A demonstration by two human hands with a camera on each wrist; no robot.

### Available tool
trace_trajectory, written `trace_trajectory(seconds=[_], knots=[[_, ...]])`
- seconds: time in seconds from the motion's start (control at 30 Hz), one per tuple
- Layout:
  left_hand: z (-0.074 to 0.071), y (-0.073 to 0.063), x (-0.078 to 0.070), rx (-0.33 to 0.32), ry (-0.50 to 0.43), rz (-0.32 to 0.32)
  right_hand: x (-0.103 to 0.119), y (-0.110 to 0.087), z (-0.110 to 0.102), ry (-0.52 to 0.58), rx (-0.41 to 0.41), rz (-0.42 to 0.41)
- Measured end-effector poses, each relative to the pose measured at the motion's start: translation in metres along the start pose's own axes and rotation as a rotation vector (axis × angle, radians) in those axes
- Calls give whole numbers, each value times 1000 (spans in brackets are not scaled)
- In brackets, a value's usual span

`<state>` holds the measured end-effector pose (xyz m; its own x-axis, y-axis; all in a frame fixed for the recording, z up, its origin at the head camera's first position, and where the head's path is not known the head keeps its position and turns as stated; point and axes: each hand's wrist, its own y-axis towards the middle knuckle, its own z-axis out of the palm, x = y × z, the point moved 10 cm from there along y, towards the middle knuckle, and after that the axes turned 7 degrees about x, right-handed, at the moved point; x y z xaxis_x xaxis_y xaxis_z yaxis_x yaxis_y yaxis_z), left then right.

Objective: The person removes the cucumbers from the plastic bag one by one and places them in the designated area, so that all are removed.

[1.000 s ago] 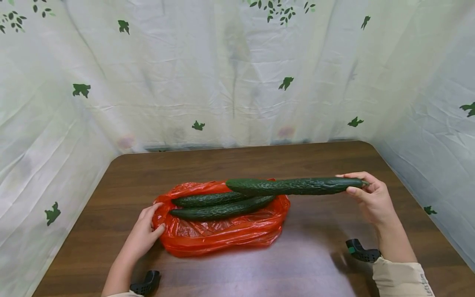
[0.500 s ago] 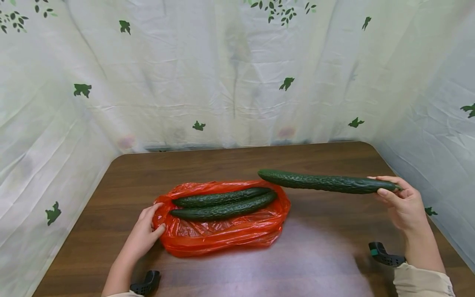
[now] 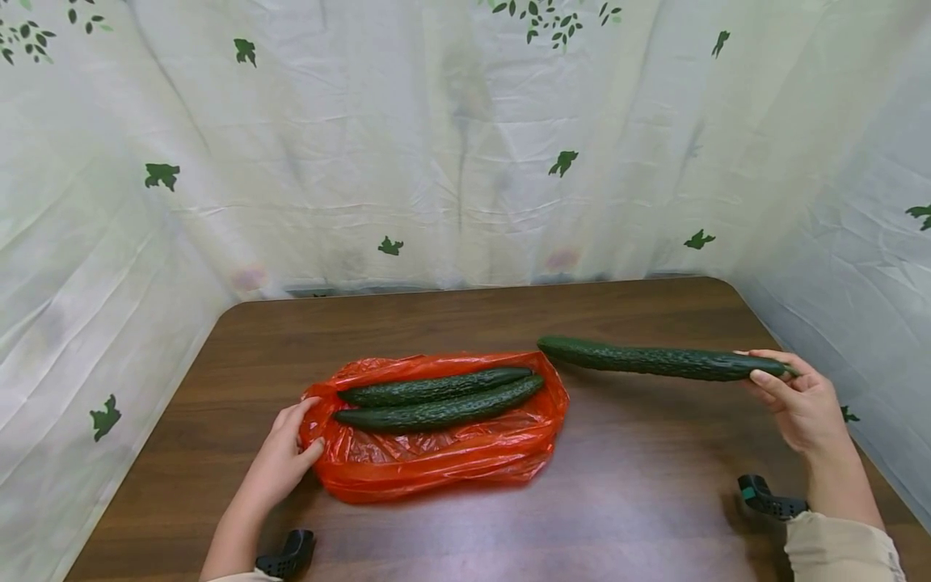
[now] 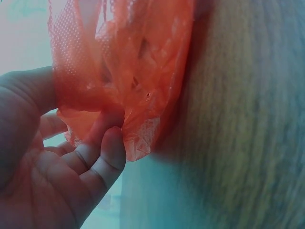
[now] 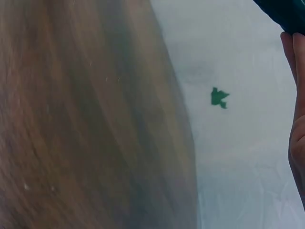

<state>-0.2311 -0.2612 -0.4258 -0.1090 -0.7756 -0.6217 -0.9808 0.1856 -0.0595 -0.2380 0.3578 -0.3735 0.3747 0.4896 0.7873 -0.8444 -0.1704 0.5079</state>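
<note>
Holding one cucumber (image 3: pixel 658 361) out to the right, we pinched its stem end in our right hand (image 3: pixel 796 400), thumb and fingers clamped on it. The other end pointed left, just beside the far right edge of a red bag (image 3: pixel 444 477); we could not tell whether they touched. Two more cucumbers (image 3: pixel 440 412) lay side by side in the bag, whose mouth gaped upward. Our left hand (image 3: pixel 280 453) gripped the bag's left end between thumb and fingers.

Only the left wrist view brought us close to that grip, with fingertips (image 4: pixel 113 148) bunched against thin, crinkled, see-through plastic. The right wrist view gave us just a dark corner of the held cucumber and part of the hand, so from there we could not tell how the fingers closed; the head view showed it.

Beneath us spread a brown wood-grain table (image 3: pixel 633 517), its far corners rounded, light shining off its near part. Pale cloth (image 3: pixel 465 162) hung creased behind it and at both sides, printed with green leaf shapes. We wore a black device (image 3: pixel 771 499) at each wrist and beige sleeves (image 3: pixel 840 546).
</note>
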Motion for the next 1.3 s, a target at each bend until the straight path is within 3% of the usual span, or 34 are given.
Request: trace_trajectory(seconds=[0.2, 0.33, 0.4, 0.47, 0.57, 0.7, 0.73, 0.93, 1.13, 1.23, 1.3], knots=[[-1, 1, -2, -3, -6, 2, -10, -3, -17, -86, -48, 102], [0, 2, -1, 5, -9, -14, -15, -3, -26, -89, -46, 168], [0, 2, -1, 7, -10, -17, -16, -3, -34, -147, -65, 223], [0, 2, -1, 7, -9, -14, -17, -5, -43, -254, -97, 298], [0, 2, -1, 2, -3, -1, -13, -7, -57, -617, -129, 451], [0, 2, 0, 1, -2, -1, -4, -1, -60, -1057, -76, 575], [0, 3, 1, 2, -3, -4, -2, 1, -59, -1102, -62, 583], [1, 2, 3, 13, -14, -21, -5, 9, -61, -1165, -51, 603], [2, 1, 1, 14, -14, -11, -17, 7, -76, -1138, -120, 583], [1, 1, 1, 10, -9, -5, -26, 2, -85, -1119, -171, 611], [1, 1, 1, 7, -11, -2, -33, 0, -87, -1124, -160, 631]])
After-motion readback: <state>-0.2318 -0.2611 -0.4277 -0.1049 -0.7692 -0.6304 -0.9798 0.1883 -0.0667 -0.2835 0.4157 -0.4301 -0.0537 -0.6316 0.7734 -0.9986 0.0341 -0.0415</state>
